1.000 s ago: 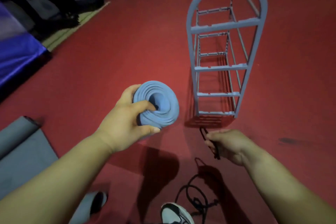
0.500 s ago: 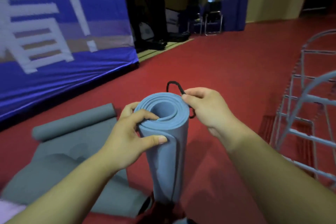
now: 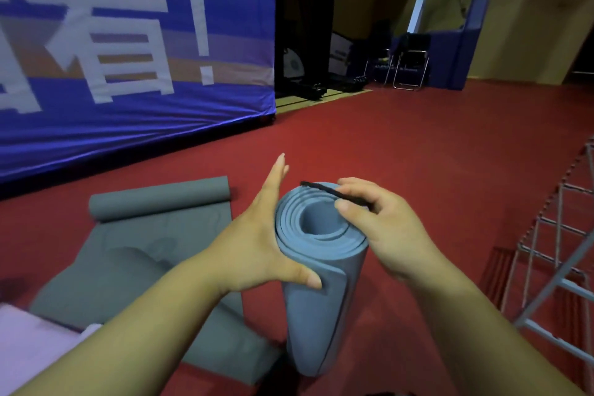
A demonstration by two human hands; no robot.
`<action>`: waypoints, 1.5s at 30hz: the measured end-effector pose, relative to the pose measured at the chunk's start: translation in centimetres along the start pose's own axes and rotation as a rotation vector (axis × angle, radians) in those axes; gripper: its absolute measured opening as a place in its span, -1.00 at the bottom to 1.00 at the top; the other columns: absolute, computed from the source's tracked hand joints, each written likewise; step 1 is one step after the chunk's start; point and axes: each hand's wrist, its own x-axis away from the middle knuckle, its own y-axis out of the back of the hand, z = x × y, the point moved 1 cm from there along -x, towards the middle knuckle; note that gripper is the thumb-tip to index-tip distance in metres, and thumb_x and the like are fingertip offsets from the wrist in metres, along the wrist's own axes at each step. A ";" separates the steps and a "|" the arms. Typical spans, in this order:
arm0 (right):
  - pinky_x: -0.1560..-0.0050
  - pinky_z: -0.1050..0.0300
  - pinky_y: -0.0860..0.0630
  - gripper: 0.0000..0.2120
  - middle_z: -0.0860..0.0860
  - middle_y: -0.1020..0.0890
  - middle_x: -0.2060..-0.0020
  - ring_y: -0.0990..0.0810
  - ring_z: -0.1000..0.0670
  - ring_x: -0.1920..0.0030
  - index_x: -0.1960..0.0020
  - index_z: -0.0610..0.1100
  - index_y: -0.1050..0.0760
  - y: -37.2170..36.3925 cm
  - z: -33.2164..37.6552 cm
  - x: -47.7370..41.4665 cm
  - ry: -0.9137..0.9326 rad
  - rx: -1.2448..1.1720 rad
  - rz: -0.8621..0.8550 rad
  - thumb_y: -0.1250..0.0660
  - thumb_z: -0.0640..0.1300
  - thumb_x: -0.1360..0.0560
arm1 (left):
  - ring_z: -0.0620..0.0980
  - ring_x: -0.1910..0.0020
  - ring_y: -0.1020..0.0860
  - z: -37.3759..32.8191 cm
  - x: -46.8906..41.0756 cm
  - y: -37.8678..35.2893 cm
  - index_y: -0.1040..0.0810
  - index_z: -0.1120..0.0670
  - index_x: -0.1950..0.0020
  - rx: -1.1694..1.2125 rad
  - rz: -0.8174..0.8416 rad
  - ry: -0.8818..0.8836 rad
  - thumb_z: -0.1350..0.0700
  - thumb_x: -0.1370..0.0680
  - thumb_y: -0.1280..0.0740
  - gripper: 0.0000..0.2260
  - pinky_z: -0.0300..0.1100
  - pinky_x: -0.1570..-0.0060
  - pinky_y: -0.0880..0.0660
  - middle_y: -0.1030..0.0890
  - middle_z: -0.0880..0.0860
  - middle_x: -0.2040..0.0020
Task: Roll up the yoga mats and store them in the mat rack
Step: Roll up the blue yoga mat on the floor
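Observation:
A rolled blue yoga mat point(image 3: 316, 292) stands upright in front of me. My left hand point(image 3: 260, 241) lies against its left side with straight fingers pointing up and the thumb pressed on the front. My right hand point(image 3: 376, 222) pinches a black strap point(image 3: 324, 190) that lies across the roll's top rim. A grey yoga mat point(image 3: 138, 254) is spread on the red floor at the left, its far end partly rolled. The grey metal mat rack point(image 3: 559, 267) shows at the right edge.
A blue banner wall point(image 3: 128, 58) with white lettering fills the left background. Folding chairs point(image 3: 408, 64) stand by a dark opening far back. A pink cloth point(image 3: 29, 341) lies at the lower left. Red floor point(image 3: 401, 145) stretches ahead.
My left hand has opened from a grip round the roll's top to a flat hold on its side. The right hand has drawn the strap over the top rim.

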 end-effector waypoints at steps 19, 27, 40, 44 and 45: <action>-0.44 -0.01 -0.40 -0.89 0.05 -0.58 -0.27 -0.58 0.12 -0.27 0.19 0.10 -0.69 -2.5 0.4 -2.4 -0.041 -0.105 0.220 -0.52 -0.08 -0.31 | -0.38 -0.31 -0.36 1.7 -0.9 2.9 -0.22 -0.13 -0.45 -0.107 0.011 -0.030 -0.24 -0.03 -0.72 0.11 -0.34 -0.32 -0.38 -0.30 -0.28 -0.34; -0.33 0.13 -0.45 -0.83 0.19 -0.65 -0.15 -0.60 0.21 -0.20 0.21 0.12 -0.69 -2.3 -0.3 -3.5 -0.040 -0.121 0.160 -0.58 -0.14 -0.33 | -0.21 -0.28 -0.44 2.1 -1.4 2.6 -0.24 -0.20 -0.36 -0.102 -0.064 0.011 -0.35 0.00 -0.67 0.04 -0.09 -0.28 -0.48 -0.39 -0.24 -0.28; -0.34 0.14 -0.44 -0.92 0.09 -0.65 -0.21 -0.60 0.16 -0.25 0.25 0.04 -0.66 -0.7 -1.1 -2.9 -0.009 -0.128 0.147 -0.54 -0.10 -0.29 | -0.20 -0.11 -0.45 1.8 -2.3 1.8 -0.24 -0.22 -0.14 -0.099 -0.059 -0.045 -0.36 0.03 -0.64 -0.10 -0.23 -0.05 -0.48 -0.33 -0.15 -0.16; -0.35 0.11 -0.45 -0.91 0.08 -0.65 -0.21 -0.59 0.17 -0.25 0.25 0.07 -0.67 -0.4 -1.2 -2.7 -0.010 -0.149 0.136 -0.53 -0.10 -0.30 | -0.20 -0.20 -0.45 1.8 -2.6 1.6 -0.20 -0.19 -0.22 -0.083 -0.021 -0.028 -0.37 0.02 -0.64 -0.02 -0.11 -0.19 -0.52 -0.33 -0.11 -0.24; -0.35 0.10 -0.45 -0.91 0.08 -0.65 -0.21 -0.59 0.17 -0.25 0.25 0.07 -0.67 -0.2 -1.3 -2.7 -0.010 -0.151 0.130 -0.53 -0.10 -0.29 | -0.21 -0.21 -0.45 1.7 -2.7 1.6 -0.20 -0.20 -0.23 -0.079 -0.014 -0.024 -0.37 0.02 -0.64 -0.02 -0.10 -0.20 -0.52 -0.33 -0.11 -0.25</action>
